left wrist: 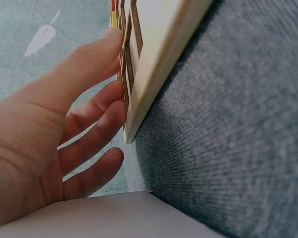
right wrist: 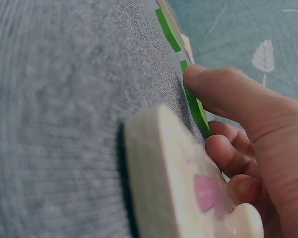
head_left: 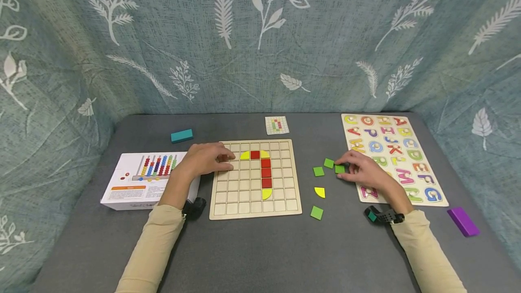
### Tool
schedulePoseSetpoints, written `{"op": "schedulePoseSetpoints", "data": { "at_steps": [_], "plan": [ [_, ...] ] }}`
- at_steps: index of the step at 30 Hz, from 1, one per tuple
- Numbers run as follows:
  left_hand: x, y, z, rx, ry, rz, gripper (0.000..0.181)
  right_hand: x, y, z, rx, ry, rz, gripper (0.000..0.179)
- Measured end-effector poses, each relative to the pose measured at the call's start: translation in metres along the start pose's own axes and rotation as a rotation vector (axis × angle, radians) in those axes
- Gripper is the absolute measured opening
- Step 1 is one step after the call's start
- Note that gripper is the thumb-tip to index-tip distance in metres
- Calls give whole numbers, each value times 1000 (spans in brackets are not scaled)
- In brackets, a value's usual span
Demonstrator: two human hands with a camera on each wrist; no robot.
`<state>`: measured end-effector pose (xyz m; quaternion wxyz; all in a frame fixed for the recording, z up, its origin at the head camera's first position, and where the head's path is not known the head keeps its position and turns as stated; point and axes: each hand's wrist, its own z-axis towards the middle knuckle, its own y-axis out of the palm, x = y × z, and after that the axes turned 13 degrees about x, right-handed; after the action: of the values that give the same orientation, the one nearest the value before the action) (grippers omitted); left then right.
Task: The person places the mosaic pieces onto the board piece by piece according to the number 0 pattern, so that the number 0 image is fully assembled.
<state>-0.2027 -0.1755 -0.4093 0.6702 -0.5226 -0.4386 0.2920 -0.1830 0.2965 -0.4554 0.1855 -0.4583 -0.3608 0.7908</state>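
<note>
What worries me most is the right hand, off to the right of the grid board. I see its thumb and fingertips pinching a green square by opposite edges; I can't tell whether the piece is off the cloth. It is thin and offers little edge, so a loose pinch could let it flip or skid away. A second green tile is just beside it, nearer the board, and could get nudged along. The hand also reaches across the letter puzzle, further right of the board, so a low wrist might catch its raised pegs.

The left hand rests at the board's left edge, fingers loosely bent and apart, pinching nothing. Pressing or dragging there could shift the board and jog the red squares and rounded yellow pieces from their cells.

The board looks like pale wood with thin raised ridges; the tiles are flat and brightly coloured, and the grey cloth beneath has a fine weave.
</note>
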Motion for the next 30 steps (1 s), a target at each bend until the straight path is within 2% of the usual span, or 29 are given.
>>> {"op": "schedulePoseSetpoints", "data": {
  "at_steps": [22,30],
  "plan": [
    [1,0,-1,3,0,9,36,0,0,0,-17,56,33,26],
    [1,0,0,4,6,11,36,4,1,-1,21,43,84,27]
  ]
}}
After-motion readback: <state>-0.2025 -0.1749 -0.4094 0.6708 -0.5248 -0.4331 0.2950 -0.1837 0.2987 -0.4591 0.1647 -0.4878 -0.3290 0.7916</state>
